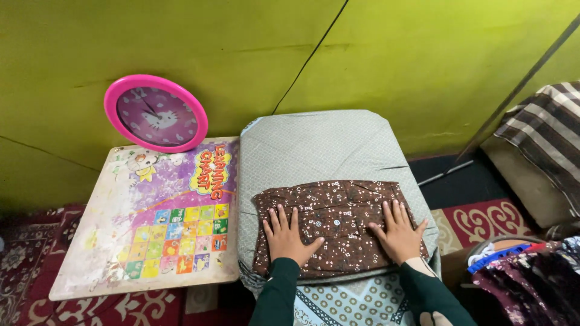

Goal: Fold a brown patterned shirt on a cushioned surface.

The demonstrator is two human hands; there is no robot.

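Observation:
A brown patterned garment [338, 205], folded into a rectangle, lies on a grey cloth-covered board [314, 145]. My left hand [287, 235] rests flat on the garment's left half with fingers spread. Pressed flat on the right half is my right hand [399, 232], fingers apart as well. Both hands hold nothing. Dark green sleeves cover my forearms.
A purple children's chart board [151, 223] lies to the left, with a round pink wall clock [156, 113] leaning on the green wall behind it. A striped cloth [550, 139] is at the far right, a pile of clothes [531, 278] at lower right. A red patterned rug [477, 223] covers the floor.

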